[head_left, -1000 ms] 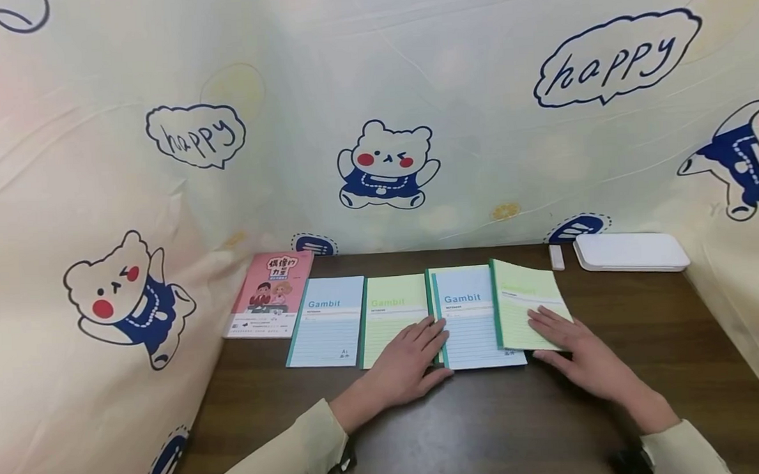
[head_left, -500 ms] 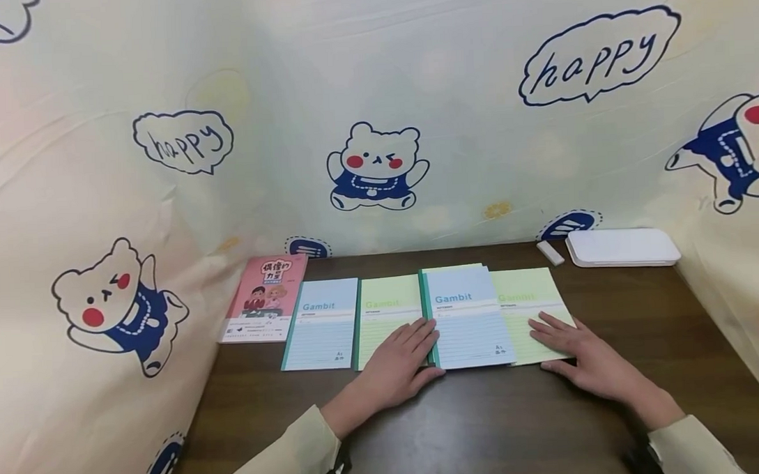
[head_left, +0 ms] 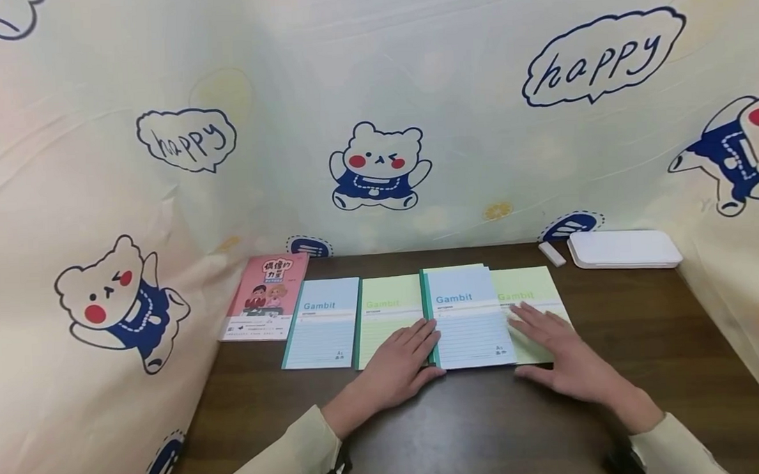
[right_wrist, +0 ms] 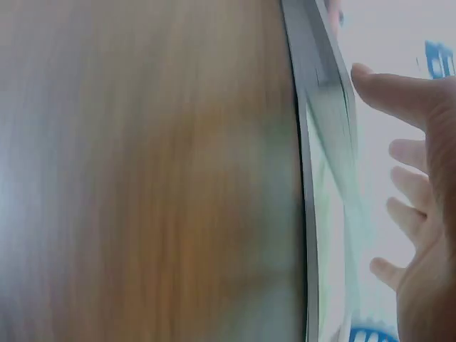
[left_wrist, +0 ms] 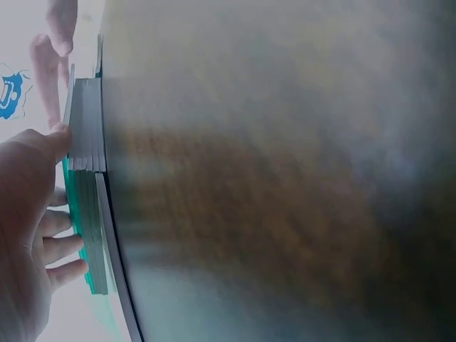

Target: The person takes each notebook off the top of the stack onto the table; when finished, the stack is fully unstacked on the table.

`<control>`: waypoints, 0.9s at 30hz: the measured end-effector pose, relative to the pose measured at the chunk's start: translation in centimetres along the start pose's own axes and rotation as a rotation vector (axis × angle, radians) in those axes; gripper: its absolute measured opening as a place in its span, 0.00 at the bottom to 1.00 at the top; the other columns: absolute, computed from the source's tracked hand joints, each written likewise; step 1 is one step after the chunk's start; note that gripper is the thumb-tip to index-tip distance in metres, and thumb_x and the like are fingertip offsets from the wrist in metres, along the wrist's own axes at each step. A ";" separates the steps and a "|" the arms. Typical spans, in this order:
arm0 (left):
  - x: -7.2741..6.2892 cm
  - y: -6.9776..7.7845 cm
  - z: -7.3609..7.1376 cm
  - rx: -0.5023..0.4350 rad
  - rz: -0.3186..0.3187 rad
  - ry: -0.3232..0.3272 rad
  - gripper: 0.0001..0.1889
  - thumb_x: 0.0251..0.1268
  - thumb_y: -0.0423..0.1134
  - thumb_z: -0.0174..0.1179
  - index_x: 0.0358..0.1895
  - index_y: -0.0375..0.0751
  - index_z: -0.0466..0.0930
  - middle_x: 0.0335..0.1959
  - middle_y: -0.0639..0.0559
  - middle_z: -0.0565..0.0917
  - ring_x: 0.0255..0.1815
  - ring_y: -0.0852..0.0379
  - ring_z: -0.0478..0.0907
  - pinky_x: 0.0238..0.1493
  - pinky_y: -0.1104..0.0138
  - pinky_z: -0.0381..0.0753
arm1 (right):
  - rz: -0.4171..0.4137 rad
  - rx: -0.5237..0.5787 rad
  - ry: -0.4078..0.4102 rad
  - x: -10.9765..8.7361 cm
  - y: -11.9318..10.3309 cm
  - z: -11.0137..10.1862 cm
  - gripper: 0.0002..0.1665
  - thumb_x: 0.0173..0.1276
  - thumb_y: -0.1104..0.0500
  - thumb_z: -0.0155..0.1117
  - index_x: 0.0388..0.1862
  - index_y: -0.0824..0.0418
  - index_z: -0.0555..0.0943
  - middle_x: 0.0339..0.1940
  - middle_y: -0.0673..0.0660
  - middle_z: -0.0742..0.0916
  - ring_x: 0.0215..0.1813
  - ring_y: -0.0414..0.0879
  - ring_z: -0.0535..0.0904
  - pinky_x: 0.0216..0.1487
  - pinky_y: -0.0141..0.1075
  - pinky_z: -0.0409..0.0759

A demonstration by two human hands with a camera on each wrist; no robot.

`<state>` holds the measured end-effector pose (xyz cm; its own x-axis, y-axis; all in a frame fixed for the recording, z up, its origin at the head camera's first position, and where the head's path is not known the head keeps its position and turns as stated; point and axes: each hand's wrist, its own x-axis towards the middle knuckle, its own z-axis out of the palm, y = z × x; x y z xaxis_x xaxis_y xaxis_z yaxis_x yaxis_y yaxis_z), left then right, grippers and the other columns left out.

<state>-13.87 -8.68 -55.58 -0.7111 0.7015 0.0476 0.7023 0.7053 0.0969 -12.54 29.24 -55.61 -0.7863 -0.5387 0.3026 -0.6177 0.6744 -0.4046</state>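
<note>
My left hand lies with straight fingers across a yellow-green notebook, its fingertips against the green spine of a pile topped by a blue Gambit notebook. In the left wrist view, the thumb and fingers touch the side of this thick pile. A second yellow-green notebook sticks out to the right from under the blue one, its spine hidden. Over its lower part is my right hand, fingers spread and holding nothing. The right wrist view shows the right fingers beside the notebooks' edge.
Left of the left hand lies another blue notebook, partly over a pink book. A small white eraser and a white flat case lie at the back right of the brown table. A printed cloth hangs behind.
The right yellow-green notebook went from lying tilted on the blue notebook to lying partly beneath it. My right hand has since shifted left. The eraser has turned; the left hand stays put.
</note>
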 end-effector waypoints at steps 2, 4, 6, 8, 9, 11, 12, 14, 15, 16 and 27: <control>0.1 0.0 -0.1 -0.012 -0.007 -0.003 0.41 0.87 0.71 0.41 0.89 0.48 0.62 0.91 0.51 0.60 0.92 0.51 0.55 0.89 0.53 0.64 | -0.047 -0.019 -0.023 1.1 -1.2 0.7 0.56 0.63 0.43 0.87 0.85 0.58 0.72 0.89 0.60 0.71 0.90 0.60 0.62 0.90 0.28 0.37; 0.0 -0.1 -0.1 -0.027 -0.016 -0.003 0.41 0.87 0.71 0.42 0.89 0.48 0.62 0.91 0.51 0.60 0.92 0.52 0.55 0.89 0.53 0.64 | -0.081 -0.050 -0.070 2.1 -2.2 1.5 0.58 0.63 0.40 0.86 0.86 0.57 0.71 0.90 0.57 0.69 0.90 0.61 0.61 0.93 0.35 0.43; 0.0 -0.3 0.1 -0.046 -0.021 0.003 0.42 0.86 0.71 0.43 0.88 0.47 0.63 0.91 0.49 0.60 0.92 0.52 0.55 0.89 0.53 0.64 | -0.099 -0.085 -0.116 2.9 -2.9 2.2 0.57 0.65 0.37 0.84 0.87 0.57 0.71 0.90 0.56 0.69 0.90 0.60 0.61 0.92 0.47 0.54; 0.0 -0.3 0.2 -0.069 -0.031 0.007 0.44 0.85 0.72 0.44 0.88 0.45 0.62 0.91 0.48 0.61 0.91 0.51 0.57 0.89 0.54 0.64 | -0.091 -0.104 -0.156 3.3 -3.4 2.5 0.54 0.70 0.38 0.81 0.87 0.57 0.70 0.90 0.55 0.69 0.91 0.59 0.61 0.88 0.58 0.63; 0.0 -0.3 0.3 -0.083 -0.039 0.008 0.45 0.84 0.73 0.44 0.89 0.44 0.61 0.91 0.47 0.61 0.91 0.51 0.58 0.89 0.54 0.64 | -0.085 -0.109 -0.167 3.4 -3.5 2.7 0.52 0.71 0.39 0.80 0.86 0.57 0.71 0.90 0.55 0.69 0.91 0.59 0.61 0.86 0.61 0.66; 0.1 -0.3 0.4 -0.094 -0.053 0.011 0.48 0.82 0.75 0.46 0.89 0.43 0.59 0.90 0.47 0.61 0.91 0.50 0.60 0.89 0.55 0.65 | -0.073 -0.109 -0.180 3.5 -3.5 2.7 0.48 0.75 0.41 0.77 0.86 0.58 0.72 0.89 0.55 0.70 0.91 0.59 0.61 0.84 0.65 0.68; 0.1 -0.3 0.4 -0.094 -0.060 0.013 0.50 0.81 0.76 0.46 0.89 0.42 0.58 0.90 0.47 0.62 0.90 0.50 0.60 0.89 0.55 0.65 | -0.065 -0.106 -0.181 3.5 -3.5 2.7 0.46 0.76 0.42 0.76 0.85 0.58 0.72 0.89 0.54 0.70 0.91 0.58 0.61 0.84 0.65 0.68; 0.1 -0.3 0.3 -0.086 -0.069 0.016 0.51 0.80 0.77 0.48 0.89 0.41 0.58 0.90 0.46 0.63 0.90 0.49 0.61 0.89 0.55 0.65 | -0.064 -0.103 -0.169 3.3 -3.4 2.7 0.44 0.76 0.43 0.76 0.85 0.58 0.73 0.89 0.54 0.71 0.90 0.59 0.62 0.84 0.65 0.67; 0.1 -0.3 0.3 -0.072 -0.067 0.021 0.51 0.79 0.77 0.49 0.89 0.41 0.60 0.90 0.47 0.63 0.90 0.49 0.61 0.89 0.55 0.64 | -0.064 -0.104 -0.161 3.2 -3.3 2.6 0.44 0.76 0.43 0.76 0.84 0.58 0.74 0.88 0.54 0.72 0.90 0.59 0.62 0.85 0.63 0.66; 0.1 -0.4 0.2 -0.057 -0.063 0.027 0.50 0.79 0.77 0.50 0.88 0.41 0.62 0.89 0.47 0.64 0.90 0.49 0.60 0.89 0.55 0.63 | -0.060 -0.100 -0.157 3.1 -3.3 2.6 0.44 0.76 0.43 0.76 0.84 0.58 0.74 0.88 0.53 0.72 0.90 0.58 0.62 0.88 0.59 0.64; 0.3 -0.4 0.1 0.040 -0.044 0.068 0.37 0.86 0.67 0.51 0.83 0.46 0.72 0.86 0.50 0.70 0.87 0.47 0.65 0.87 0.51 0.68 | -0.066 -0.083 -0.054 1.3 -1.9 1.3 0.41 0.71 0.44 0.81 0.77 0.60 0.82 0.82 0.55 0.80 0.84 0.60 0.73 0.87 0.21 0.36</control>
<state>-14.41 -8.73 -55.72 -0.7410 0.6621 0.1118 0.6701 0.7398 0.0605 -12.37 26.57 -55.53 -0.7431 -0.6083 0.2788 -0.6691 0.6745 -0.3119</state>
